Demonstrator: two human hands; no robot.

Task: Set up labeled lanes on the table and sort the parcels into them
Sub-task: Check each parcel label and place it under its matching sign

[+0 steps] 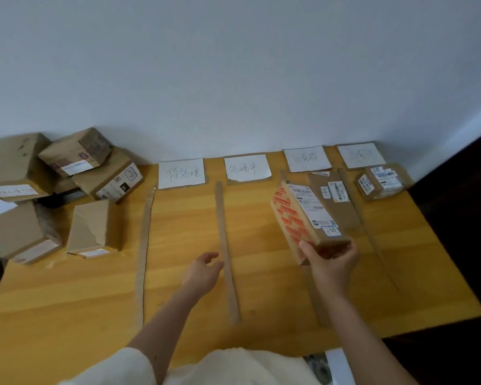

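Note:
My right hand (331, 259) grips the near end of a long brown parcel (303, 215) with red print and white shipping labels, tilted up above the third lane. My left hand (204, 269) hovers over the table with relaxed fingers, holding nothing, beside a cardboard divider strip (225, 245). Several white paper labels lie along the back edge, among them the first label (181, 173) and the second label (247, 167). A flat brown parcel (333, 195) lies in the third lane. A small parcel (381, 182) sits in the fourth lane. A pile of brown parcels (61, 176) waits at the left.
The wooden table (67, 301) stands against a white wall. Another divider strip (143, 245) runs at the left, and further strips (353, 201) lie at the right. The table's right edge drops off into dark floor. Two parcels (92, 229) stand nearer on the left.

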